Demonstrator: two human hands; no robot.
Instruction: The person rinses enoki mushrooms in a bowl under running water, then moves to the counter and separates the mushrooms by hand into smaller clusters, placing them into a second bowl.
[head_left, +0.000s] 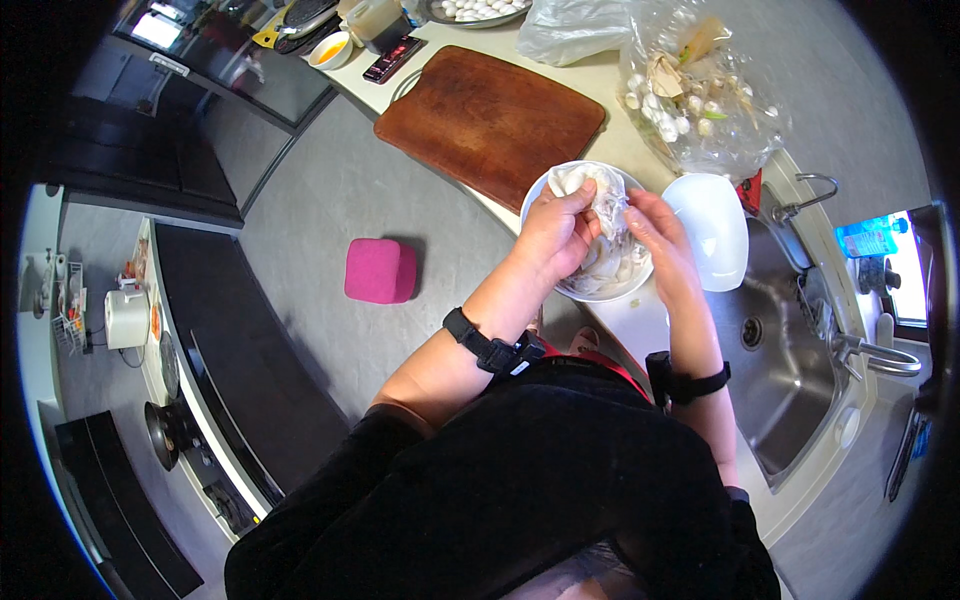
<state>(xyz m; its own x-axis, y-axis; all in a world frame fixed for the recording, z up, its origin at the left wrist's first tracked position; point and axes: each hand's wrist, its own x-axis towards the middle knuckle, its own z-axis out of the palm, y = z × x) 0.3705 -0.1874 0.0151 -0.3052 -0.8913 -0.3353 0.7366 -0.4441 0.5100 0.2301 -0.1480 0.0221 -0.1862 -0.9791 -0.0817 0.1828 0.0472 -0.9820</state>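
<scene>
My left hand (559, 229) pinches a soft, wet, whitish piece of food (600, 191), which looks like squid, between thumb and fingers. The piece hangs over a white bowl (532, 196). Fingers of my right hand (664, 229) are at the piece's right edge, slightly bent; whether they grip it cannot be made out. More pale, wet pieces (604, 270) lie in the bowl below both hands. Right of the bowl, a white rectangular dish (709, 232) rests by the sink's edge.
A wooden cutting board (487, 120) lies left of the bowl. Behind stand a plastic bag of white bulbs (694, 97), a phone (394, 60) and a small bowl of orange liquid (330, 51). The steel sink (787, 382) is at right, a pink stool (379, 271) on the floor.
</scene>
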